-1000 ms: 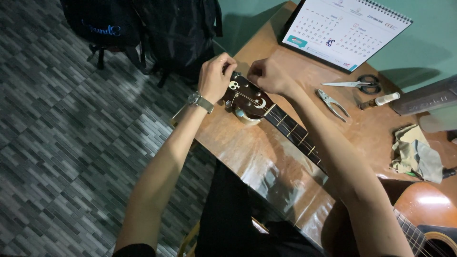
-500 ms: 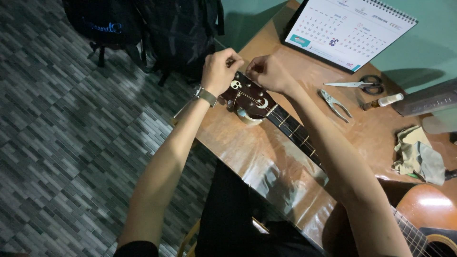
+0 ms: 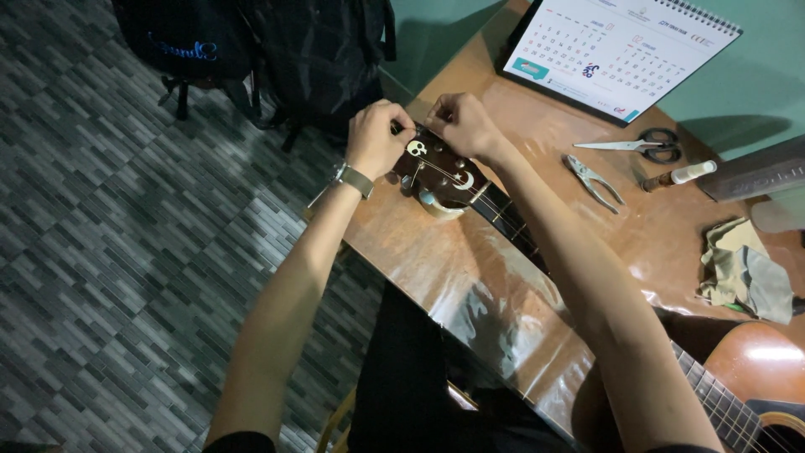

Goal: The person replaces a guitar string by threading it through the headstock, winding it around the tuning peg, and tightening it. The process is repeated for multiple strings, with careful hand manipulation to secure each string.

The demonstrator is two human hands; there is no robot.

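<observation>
Brown wooden acoustic guitar (image 3: 470, 189) lies diagonally on the plastic-covered brown table (image 3: 470, 277), headstock pointing away from the person. Left hand (image 3: 377, 138) and right hand (image 3: 461, 124) pinch the headstock's far end, fingers closed together.

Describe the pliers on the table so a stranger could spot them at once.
Start at the desk calendar standing at the table's far edge. Just in front of it lie black-handled scissors; the pliers lie beside those, nearer the guitar neck. They are all bare silvery metal with splayed handles.
</observation>
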